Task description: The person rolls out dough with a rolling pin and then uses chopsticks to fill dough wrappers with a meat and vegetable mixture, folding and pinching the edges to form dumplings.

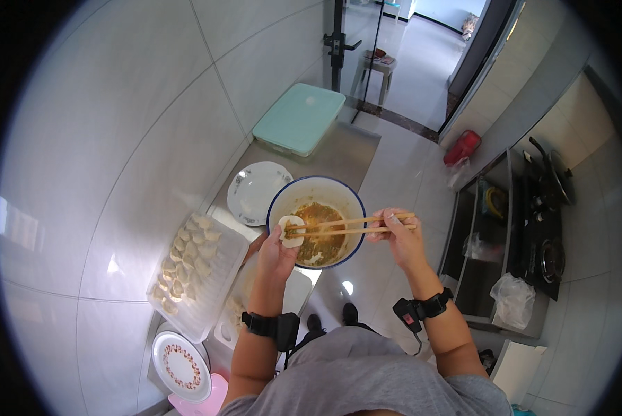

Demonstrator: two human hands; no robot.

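My left hand (pixel 278 253) holds a round dumpling wrapper (pixel 296 240) over the near left rim of a white enamel basin (pixel 353 207) with a blue edge. A small heap of filling (pixel 290 230) sits on the wrapper. In my right hand (pixel 398 231) is a pair of wooden chopsticks (pixel 350 222), reaching left across the basin. Their tips touch the filling on the wrapper. Inside the basin, a brownish-orange filling mixture (pixel 324 223) with green bits coats the bottom. Part of the basin lies behind my left hand and the chopsticks.
Left of the basin stand a plastic tray (pixel 227 260) of shaped dumplings (pixel 188 255) and a white plate (pixel 253 190). A green-lidded container (pixel 303 117) is by the wall. A patterned plate (pixel 182 366) leans lower left. A gas stove (pixel 537 244) stands right, across the floor.
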